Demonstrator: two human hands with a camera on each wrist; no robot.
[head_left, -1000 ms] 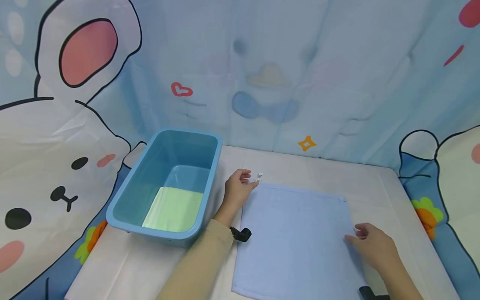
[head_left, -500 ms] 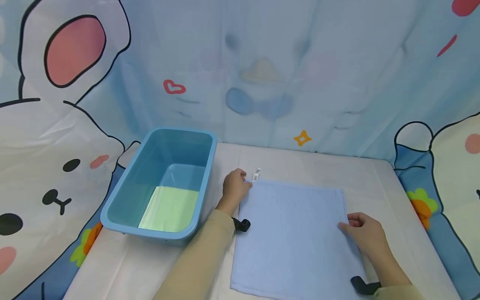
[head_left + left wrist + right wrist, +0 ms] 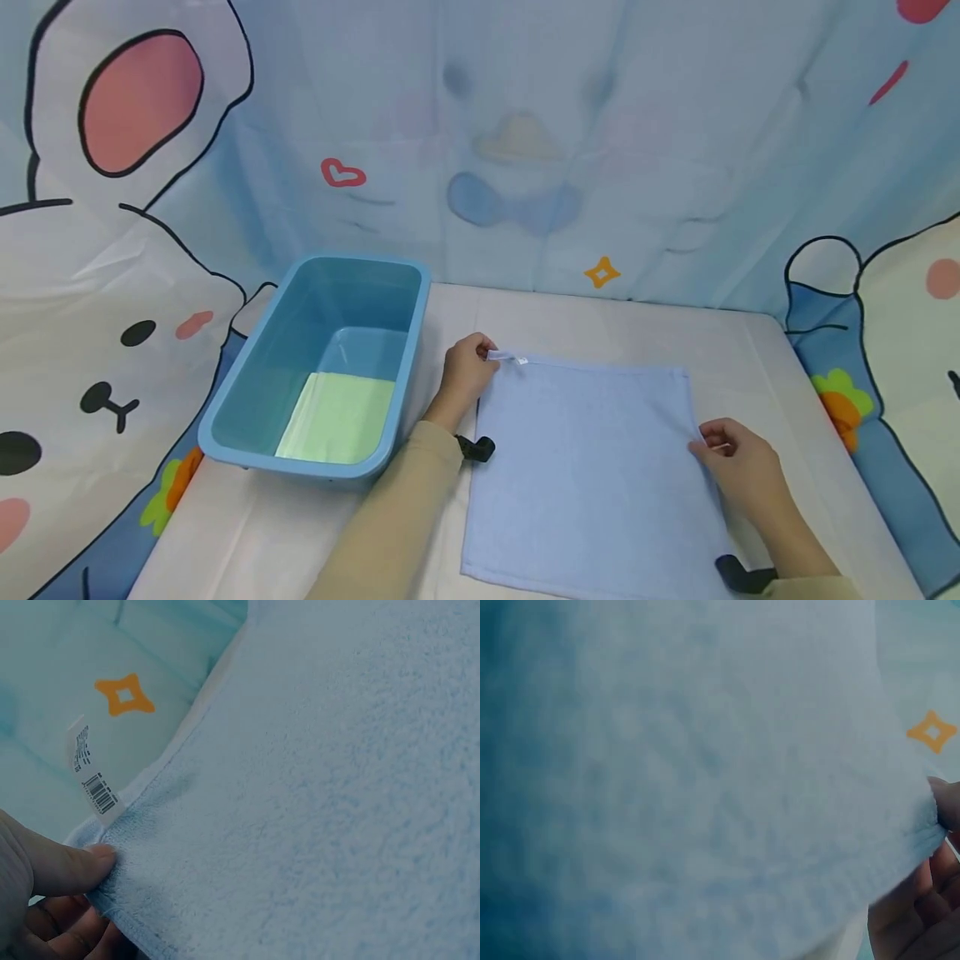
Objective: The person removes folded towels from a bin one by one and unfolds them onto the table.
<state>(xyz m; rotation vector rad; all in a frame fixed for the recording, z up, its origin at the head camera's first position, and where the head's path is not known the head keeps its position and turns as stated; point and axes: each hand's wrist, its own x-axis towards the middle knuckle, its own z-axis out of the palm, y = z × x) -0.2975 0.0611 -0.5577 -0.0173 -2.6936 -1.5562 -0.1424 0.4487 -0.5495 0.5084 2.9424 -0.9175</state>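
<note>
A light blue towel (image 3: 592, 483) is spread over the right part of the white-covered table. My left hand (image 3: 465, 371) pinches its far left corner between thumb and fingers, seen close in the left wrist view, where a white label (image 3: 100, 793) with a barcode sticks out beside the thumb (image 3: 71, 866). At the towel's right edge, my right hand (image 3: 746, 471) pinches the hem; in the right wrist view the raised cloth (image 3: 727, 787) fills most of the picture and the fingers (image 3: 900, 922) show at its edge.
Left of the towel stands a light blue plastic basin (image 3: 360, 304) with a folded pale green cloth (image 3: 337, 421) lying in it. A printed curtain (image 3: 645, 183) hangs behind the white table cover (image 3: 720, 342).
Both hands have come onto the towel, the left taking its far left corner and the right its right edge. The label has flopped over to the right. The head view has shifted slightly.
</note>
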